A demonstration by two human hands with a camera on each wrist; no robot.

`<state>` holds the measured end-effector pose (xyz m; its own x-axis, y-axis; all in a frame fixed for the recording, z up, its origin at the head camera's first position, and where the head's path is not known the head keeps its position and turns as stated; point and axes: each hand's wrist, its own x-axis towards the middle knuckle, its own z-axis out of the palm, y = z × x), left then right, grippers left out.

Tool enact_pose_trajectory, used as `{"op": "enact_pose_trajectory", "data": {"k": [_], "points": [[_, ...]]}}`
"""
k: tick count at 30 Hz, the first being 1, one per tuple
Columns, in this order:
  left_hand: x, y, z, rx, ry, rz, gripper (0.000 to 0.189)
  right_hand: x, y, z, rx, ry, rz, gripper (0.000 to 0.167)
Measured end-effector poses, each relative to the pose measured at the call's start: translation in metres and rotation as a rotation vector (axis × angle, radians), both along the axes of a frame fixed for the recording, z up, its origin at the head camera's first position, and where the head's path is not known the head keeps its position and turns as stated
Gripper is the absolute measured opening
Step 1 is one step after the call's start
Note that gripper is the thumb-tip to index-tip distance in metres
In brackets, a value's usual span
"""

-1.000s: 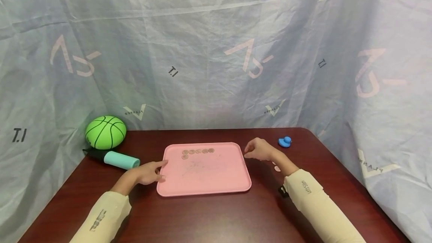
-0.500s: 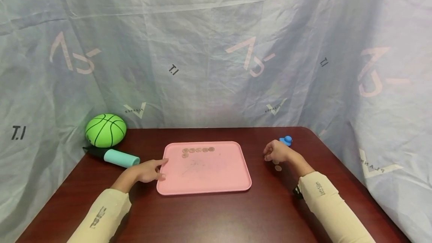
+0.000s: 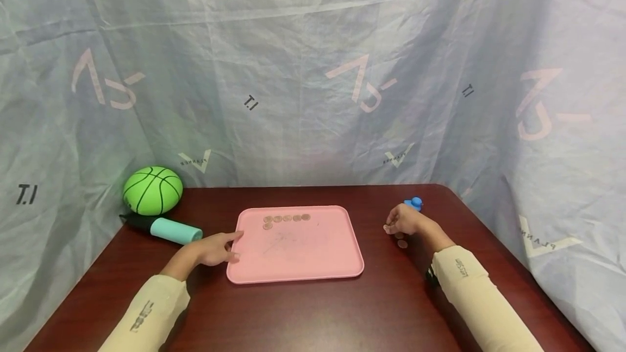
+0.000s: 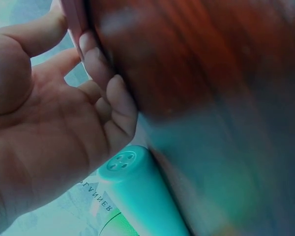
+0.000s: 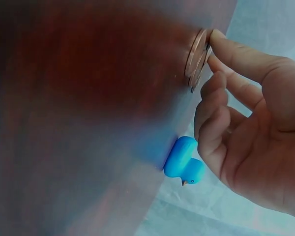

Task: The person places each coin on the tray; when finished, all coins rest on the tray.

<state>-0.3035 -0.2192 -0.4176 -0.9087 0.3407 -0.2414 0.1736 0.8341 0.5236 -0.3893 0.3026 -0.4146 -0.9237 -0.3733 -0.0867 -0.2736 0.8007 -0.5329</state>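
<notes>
In the head view, a pink tray (image 3: 313, 249) lies on the table with several copper-coloured coins (image 3: 287, 218) near its far edge. Most form a row, with one below the row's left end. My left hand (image 3: 212, 249) rests at the tray's left rim. Its thumb and index finger reach over the rim, while the other fingers curl against the outer side. To the right of the tray, my right hand (image 3: 405, 220) pinches a coin (image 3: 387, 227) between thumb and index finger, low at the table. Two more coins (image 5: 195, 53) lie close beside those fingertips.
A blue toy duck (image 5: 182, 160) sits just behind my right hand. To the left of the tray stand a green basketball (image 3: 153, 190) and a turquoise cylinder (image 3: 176, 231) with a black end. A grey printed curtain (image 3: 293, 96) hangs behind the wooden table (image 3: 293, 314).
My right hand has moved right, from beside the tray's right edge to the loose coins, and a coin now shows at its fingertips. My left hand has stayed at the rim.
</notes>
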Motion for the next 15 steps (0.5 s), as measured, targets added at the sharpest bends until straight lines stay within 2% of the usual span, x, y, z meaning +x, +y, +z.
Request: {"op": "enact_pose_trajectory", "data": {"k": [5, 9, 15], "points": [[-0.0001, 0.0003, 0.0004, 0.000, 0.002, 0.009, 0.073, -0.0021, 0.0002, 0.0019, 0.012, -0.042, -0.019, 0.015], [0.0001, 0.0005, 0.0008, 0.001, 0.000, 0.011, 0.073, -0.0040, 0.0004, 0.0006, 0.013, -0.034, -0.039, 0.015], [0.0016, 0.0007, -0.0001, 0.016, 0.004, 0.008, 0.074, -0.0061, 0.0054, -0.0021, -0.023, 0.029, 0.038, 0.019]]}}
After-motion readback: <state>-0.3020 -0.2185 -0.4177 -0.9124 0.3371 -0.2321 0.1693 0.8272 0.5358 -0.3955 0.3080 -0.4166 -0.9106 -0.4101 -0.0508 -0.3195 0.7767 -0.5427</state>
